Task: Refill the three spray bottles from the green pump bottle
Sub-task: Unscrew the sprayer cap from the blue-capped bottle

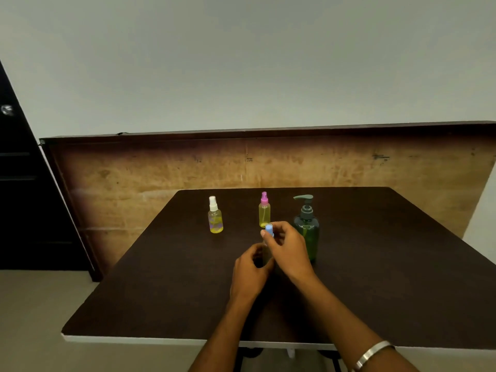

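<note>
Blue-capped bottle (pixel 269 232) between both hands (pixel 271 257)

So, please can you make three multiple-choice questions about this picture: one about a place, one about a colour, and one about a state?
1. Where does the green pump bottle stand?
A. At the left end of the row of bottles
B. At the right end, behind the right hand
C. On the floor

2. What colour is the cap of the spray bottle beside the pump bottle?
A. Pink
B. White
C. Black

3. What is the state of the bottle with the blue cap?
A. It lies on its side, untouched
B. It stands alone at the far edge of the table
C. Both hands are on it, the left hand low, the right at the cap

Answers: 1 B, it is the rightmost bottle. 2 A, its sprayer top is pink; the white-capped bottle stands further left. 3 C, the fingers close around its body and cap.
</note>
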